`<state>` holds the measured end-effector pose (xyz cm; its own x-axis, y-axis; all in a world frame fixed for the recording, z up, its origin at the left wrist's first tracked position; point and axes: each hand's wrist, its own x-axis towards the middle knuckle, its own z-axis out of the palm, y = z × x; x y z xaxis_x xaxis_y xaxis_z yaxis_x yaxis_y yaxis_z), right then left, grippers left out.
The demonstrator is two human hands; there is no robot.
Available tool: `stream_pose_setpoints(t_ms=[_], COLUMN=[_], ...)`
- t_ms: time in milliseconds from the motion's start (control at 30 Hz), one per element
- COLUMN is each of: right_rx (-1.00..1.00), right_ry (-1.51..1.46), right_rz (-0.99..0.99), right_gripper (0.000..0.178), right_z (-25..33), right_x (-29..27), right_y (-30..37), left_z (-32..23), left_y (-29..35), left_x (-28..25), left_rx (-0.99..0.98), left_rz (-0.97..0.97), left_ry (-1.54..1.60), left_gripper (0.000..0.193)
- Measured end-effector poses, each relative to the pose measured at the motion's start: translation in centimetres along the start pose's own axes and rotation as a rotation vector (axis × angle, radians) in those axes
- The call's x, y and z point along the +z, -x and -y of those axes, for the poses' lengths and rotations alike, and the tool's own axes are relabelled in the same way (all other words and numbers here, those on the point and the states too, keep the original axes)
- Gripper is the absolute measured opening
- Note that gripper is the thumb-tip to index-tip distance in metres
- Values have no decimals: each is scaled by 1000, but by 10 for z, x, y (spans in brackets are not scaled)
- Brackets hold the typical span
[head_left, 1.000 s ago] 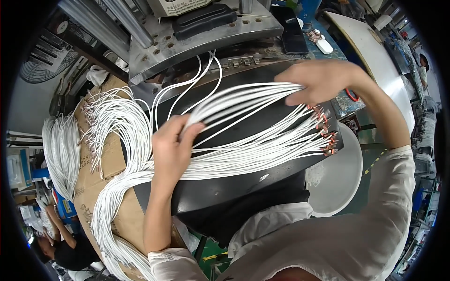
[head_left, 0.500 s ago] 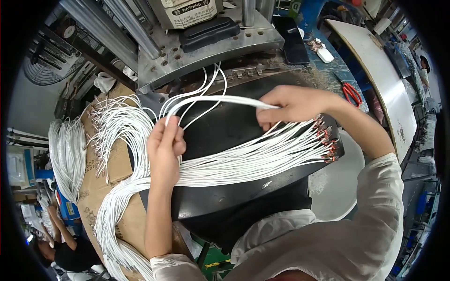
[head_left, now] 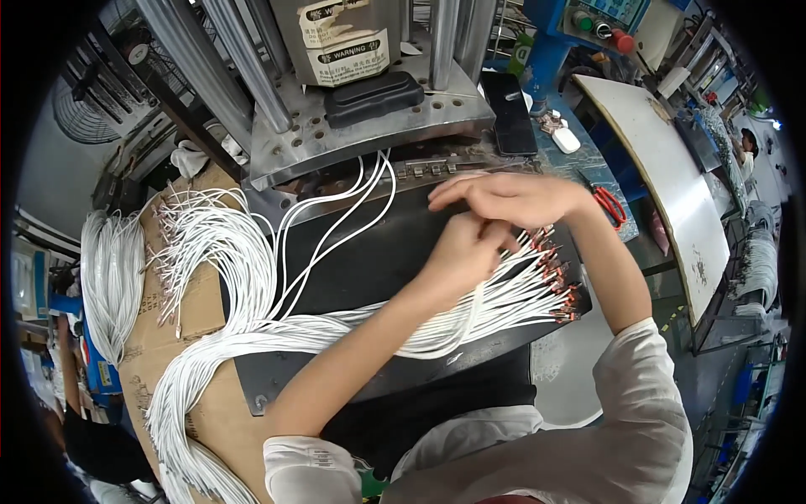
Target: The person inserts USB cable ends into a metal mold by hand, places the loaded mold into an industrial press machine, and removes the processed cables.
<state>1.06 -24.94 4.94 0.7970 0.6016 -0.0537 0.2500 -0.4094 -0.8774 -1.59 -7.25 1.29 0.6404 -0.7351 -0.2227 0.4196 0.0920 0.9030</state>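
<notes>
Many white cables point(head_left: 327, 333) lie in a long bundle across the black work surface, their ends with reddish-brown tips point(head_left: 561, 286) fanned out at the right. My left hand point(head_left: 472, 250) is closed above that fan, and a few white cables point(head_left: 477, 309) hang from it in a loop onto the bundle. Just beyond and over it is my right hand point(head_left: 516, 197), fingers stretched out toward the left with nothing visible in them. Several separate white cables point(head_left: 323, 244) run from under the metal press point(head_left: 378, 134) toward the bundle.
More white cables point(head_left: 206, 223) lie curled on brown cardboard point(head_left: 201, 311) at the left, beside a hanging hank of cables point(head_left: 113, 277). At the back right are a black phone point(head_left: 509, 118), a white case point(head_left: 565, 140) and red-handled pliers point(head_left: 610, 207). A control panel point(head_left: 600, 21) stands beyond.
My left hand has moved right to meet my right hand. The cable strand that was stretched between both hands now hangs in a loop below my left hand. My right hand's fingers have straightened.
</notes>
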Motion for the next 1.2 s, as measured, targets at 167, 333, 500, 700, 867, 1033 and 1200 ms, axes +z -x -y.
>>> stream_pose_setpoints(t_ms=[167, 333, 500, 700, 867, 1033, 1200], right_rx=[241, 329, 371, 312, 236, 226, 346], right_ry=[874, 921, 491, -528, -689, -492, -478], right_rz=[-398, -311, -300, -404, -438, -368, -347], right_gripper=[56, 50, 40, 32, 30, 29, 29], right_z=[-17, -18, 7, -2, -8, -1, 8], right_x=[10, 35, 34, 40, 57, 64, 58], right_y=[-24, -41, -6, 5, -7, -5, 1], left_z=[-14, -16, -5, 7, 6, 0, 6], left_y=[45, 52, 46, 37, 36, 35, 38], left_x=[-58, -60, -68, -59, -57, -52, -62], left_rx=[-53, -32, 21, 85, 89, 83, 72], left_rz=[-38, -96, -145, -166, -176, -222, -232], left_ry=[-139, -1, 8, -110, -102, -15, -176], left_gripper=[28, 26, 25, 21, 21, 19, 17])
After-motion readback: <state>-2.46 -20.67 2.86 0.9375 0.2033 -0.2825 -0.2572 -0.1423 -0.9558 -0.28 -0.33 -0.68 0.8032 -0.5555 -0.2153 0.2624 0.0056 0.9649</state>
